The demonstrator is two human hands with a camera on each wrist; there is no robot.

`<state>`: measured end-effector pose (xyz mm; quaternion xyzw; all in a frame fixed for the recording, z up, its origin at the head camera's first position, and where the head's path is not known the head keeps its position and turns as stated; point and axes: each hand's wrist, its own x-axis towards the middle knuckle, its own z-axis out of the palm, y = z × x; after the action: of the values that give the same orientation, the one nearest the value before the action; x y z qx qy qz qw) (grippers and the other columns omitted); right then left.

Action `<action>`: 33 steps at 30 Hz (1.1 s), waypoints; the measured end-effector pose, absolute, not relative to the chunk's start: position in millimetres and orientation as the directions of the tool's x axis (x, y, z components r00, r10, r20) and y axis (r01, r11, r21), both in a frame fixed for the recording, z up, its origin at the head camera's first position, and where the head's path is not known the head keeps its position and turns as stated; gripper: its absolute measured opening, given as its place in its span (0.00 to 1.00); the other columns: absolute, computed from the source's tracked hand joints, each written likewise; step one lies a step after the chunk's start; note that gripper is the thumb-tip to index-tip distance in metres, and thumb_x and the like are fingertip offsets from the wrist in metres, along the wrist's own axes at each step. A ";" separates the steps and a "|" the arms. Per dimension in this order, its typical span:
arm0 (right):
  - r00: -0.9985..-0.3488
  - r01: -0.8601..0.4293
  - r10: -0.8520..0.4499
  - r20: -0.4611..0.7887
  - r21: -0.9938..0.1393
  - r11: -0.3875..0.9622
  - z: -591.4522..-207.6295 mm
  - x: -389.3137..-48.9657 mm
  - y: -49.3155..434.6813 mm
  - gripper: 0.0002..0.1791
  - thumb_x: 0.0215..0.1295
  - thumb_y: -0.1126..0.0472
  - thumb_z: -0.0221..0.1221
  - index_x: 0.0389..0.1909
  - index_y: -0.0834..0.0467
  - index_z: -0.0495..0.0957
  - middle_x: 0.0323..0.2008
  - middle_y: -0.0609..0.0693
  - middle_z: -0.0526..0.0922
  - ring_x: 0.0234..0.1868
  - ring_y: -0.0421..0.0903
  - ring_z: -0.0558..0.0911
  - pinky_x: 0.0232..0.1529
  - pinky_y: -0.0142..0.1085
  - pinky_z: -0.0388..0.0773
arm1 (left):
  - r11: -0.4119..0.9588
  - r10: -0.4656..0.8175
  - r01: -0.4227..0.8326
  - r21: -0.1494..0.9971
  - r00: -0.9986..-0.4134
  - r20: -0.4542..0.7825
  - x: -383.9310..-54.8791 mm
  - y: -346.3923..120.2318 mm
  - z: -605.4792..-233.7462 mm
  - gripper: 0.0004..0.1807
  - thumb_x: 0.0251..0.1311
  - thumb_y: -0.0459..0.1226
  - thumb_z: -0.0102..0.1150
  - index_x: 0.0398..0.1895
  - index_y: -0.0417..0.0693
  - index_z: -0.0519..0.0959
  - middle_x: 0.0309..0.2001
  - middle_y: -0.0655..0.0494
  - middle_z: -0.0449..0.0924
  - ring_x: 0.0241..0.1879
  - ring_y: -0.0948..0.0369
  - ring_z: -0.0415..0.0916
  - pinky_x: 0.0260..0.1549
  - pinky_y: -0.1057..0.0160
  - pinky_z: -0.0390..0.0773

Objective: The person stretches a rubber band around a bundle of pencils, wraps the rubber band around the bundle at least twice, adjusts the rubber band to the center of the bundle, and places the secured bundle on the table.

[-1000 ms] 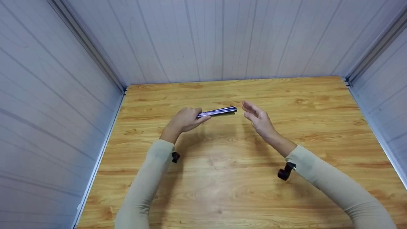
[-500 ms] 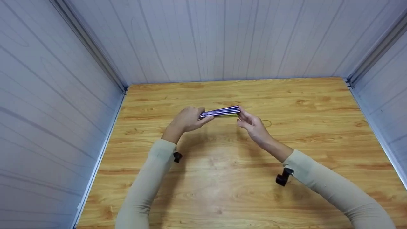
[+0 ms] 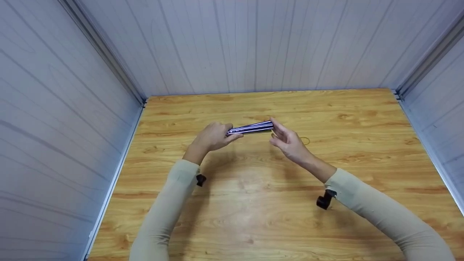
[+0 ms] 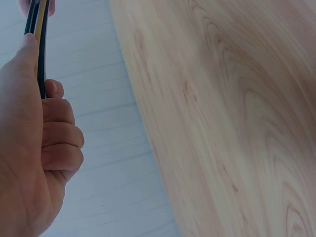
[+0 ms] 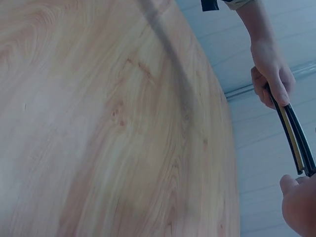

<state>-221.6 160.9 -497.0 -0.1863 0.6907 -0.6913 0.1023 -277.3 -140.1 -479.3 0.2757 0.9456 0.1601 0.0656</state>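
Observation:
A slim bundle with purple, white and dark stripes, like a folded hand fan (image 3: 252,127), is held above the table. My left hand (image 3: 213,136) grips its narrow left end, thumb along the near side. The fingers of my right hand (image 3: 290,142) touch its wider right end; the thumb sits lower and looks apart from it. From the right wrist view the fan (image 5: 292,136) shows black outer strips and a yellow strip. Curled fingers of the left hand (image 4: 49,133) show in the left wrist view. The end inside the left hand is hidden.
Below lies a wood-grain table (image 3: 246,203) bounded by pale panel walls (image 3: 253,47) behind and on both sides. A thin yellow loop (image 3: 305,140) shows beside the right hand. Black wrist devices hang under both sleeves.
My right hand has moved left, from apart to touching the fan's right end. The left hand and fan shifted slightly right. The yellow loop has come into view.

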 end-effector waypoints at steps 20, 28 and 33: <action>-0.926 -0.133 -0.353 0.131 -0.991 -0.019 -501.8 -214.3 161.1 0.45 0.81 0.79 0.50 0.90 0.70 0.36 0.91 0.69 0.38 0.92 0.69 0.46 0.85 0.51 0.58 | 0.810 0.534 0.507 0.295 -0.846 -0.011 -276.0 -129.5 -477.0 0.31 0.84 0.62 0.54 0.33 0.45 0.74 0.22 0.61 0.59 0.22 0.62 0.56 0.26 0.62 0.60; -0.917 -0.230 -0.364 0.162 -0.961 0.151 -505.2 -211.2 163.4 0.43 0.83 0.76 0.53 0.89 0.72 0.42 0.91 0.71 0.42 0.91 0.69 0.52 0.83 0.50 0.64 | 0.813 0.535 0.510 0.282 -0.844 -0.018 -276.7 -126.1 -473.2 0.32 0.84 0.63 0.55 0.36 0.42 0.77 0.23 0.59 0.62 0.22 0.61 0.60 0.27 0.61 0.62; -0.905 -0.227 -0.391 0.164 -0.967 0.119 -506.0 -213.1 168.3 0.43 0.84 0.76 0.52 0.90 0.71 0.41 0.91 0.71 0.42 0.92 0.68 0.49 0.84 0.52 0.63 | 0.804 0.547 0.515 0.298 -0.836 -0.031 -276.4 -127.9 -475.3 0.31 0.84 0.62 0.55 0.34 0.44 0.75 0.22 0.60 0.60 0.22 0.63 0.57 0.26 0.62 0.60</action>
<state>-213.1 168.3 -506.0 -0.2074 0.7453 -0.6303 0.0652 -276.4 -127.9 -475.3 0.2800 0.9479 0.1402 0.0579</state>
